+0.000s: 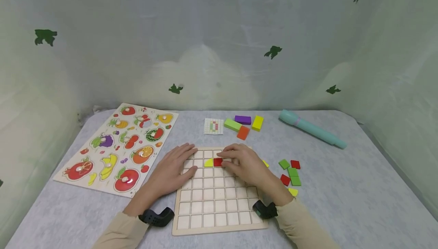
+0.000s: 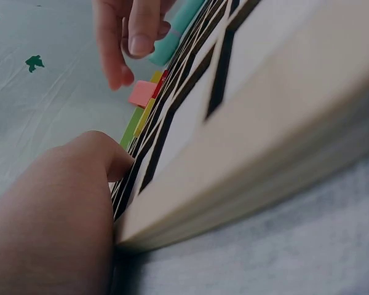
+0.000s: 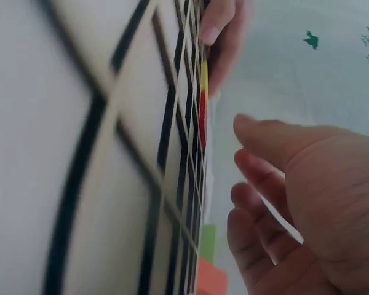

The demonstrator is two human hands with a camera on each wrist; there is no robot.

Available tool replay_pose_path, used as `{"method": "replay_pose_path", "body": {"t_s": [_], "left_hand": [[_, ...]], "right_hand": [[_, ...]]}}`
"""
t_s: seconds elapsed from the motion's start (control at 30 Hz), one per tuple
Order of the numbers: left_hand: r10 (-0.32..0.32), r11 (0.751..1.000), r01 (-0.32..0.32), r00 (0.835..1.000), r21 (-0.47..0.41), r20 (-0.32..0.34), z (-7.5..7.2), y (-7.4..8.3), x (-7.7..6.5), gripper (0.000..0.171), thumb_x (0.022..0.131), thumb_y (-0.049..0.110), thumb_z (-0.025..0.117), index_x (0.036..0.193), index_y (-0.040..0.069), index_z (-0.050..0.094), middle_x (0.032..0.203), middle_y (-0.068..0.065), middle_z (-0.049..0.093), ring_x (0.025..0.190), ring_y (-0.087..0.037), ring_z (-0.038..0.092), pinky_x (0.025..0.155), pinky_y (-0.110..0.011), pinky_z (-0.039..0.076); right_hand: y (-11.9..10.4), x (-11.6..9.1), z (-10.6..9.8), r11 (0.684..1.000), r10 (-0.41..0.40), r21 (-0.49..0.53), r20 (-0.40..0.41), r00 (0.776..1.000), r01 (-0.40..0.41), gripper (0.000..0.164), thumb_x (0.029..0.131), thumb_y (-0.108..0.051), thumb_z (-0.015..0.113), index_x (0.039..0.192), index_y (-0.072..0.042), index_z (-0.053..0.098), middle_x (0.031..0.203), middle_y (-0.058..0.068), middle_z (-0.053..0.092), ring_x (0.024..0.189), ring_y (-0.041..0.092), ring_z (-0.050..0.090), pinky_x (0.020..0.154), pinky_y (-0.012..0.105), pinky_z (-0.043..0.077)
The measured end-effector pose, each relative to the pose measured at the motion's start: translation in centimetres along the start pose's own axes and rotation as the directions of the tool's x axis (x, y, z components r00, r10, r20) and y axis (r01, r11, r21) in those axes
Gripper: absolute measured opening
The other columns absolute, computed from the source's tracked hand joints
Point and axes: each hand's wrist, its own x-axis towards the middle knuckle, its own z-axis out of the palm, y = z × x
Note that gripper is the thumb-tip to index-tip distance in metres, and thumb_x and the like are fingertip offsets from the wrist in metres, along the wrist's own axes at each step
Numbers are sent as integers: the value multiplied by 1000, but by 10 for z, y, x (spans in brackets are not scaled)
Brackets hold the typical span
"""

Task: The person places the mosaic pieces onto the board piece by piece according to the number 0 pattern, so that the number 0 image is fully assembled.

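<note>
A wooden grid board [image 1: 208,206] lies flat on the table in the head view. My left hand [image 1: 174,169] rests along its left edge, fingers extended and thumb over the squares. In the upper rows a yellow quarter-round-looking tile [image 1: 208,162] sits beside a red square tile [image 1: 217,162]. Over the upper right of the board is my right hand [image 1: 244,163], its thumb and index finger near the red tile. The right wrist view shows that hand's thumb [image 3: 261,136] apart from its loosely bent fingers, with nothing between them, off the board's surface.
Several red, green and yellow tiles [image 1: 293,172] lie right of the board. Behind it are a small pattern card [image 1: 213,126] and purple [image 1: 243,119], green [image 1: 232,124], yellow [image 1: 257,122] and orange blocks [image 1: 243,132]. A teal tube [image 1: 313,129] lies back right, a fruit puzzle [image 1: 97,166] left.
</note>
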Motion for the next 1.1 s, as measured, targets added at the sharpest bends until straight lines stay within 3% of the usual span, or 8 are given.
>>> {"method": "replay_pose_path", "body": {"t_s": [0.17,0.47,0.7,0.93,1.1], "left_hand": [[5,1000,-5,1000,-1,-14,0,-1,-3,58,98,35,66,148,8,55,157,-11,50,150,-32,40,126,-51,29],[14,1000,-15,1000,-12,-24,2,-3,-5,57,98,34,67,148,8,56,156,-11,51,149,-31,42,126,-51,31],[13,1000,-13,1000,-12,-22,2,-2,-4,57,98,34,67,148,8,56,156,-11,51,149,-32,41,126,-52,30],[9,1000,-10,1000,-6,-18,2,-2,-3,58,98,36,67,149,9,55,157,-10,50,150,-31,40,126,-51,30],[9,1000,-9,1000,-5,-23,2,-2,-3,58,98,35,67,148,9,55,157,-10,50,150,-31,40,126,-51,30]], "right_hand": [[2,-9,-14,1000,21,2,14,1000,-21,28,96,-20,74,124,-17,77,122,0,71,115,21,63,91,38,59],[23,-22,-39,997,72,-2,47,996,-72,31,95,-22,75,125,-13,75,119,1,73,88,12,61,69,24,55],[43,-33,-62,996,88,-3,106,990,-89,30,95,-23,76,124,-13,75,119,1,74,95,15,61,72,26,55],[61,-41,-75,974,228,-42,162,960,-224,37,89,-26,83,124,-18,74,115,-6,71,96,16,57,72,27,54],[70,-43,-78,957,290,-80,193,937,-279,44,86,-26,85,127,-15,72,113,-4,69,97,17,56,79,31,54]]}}
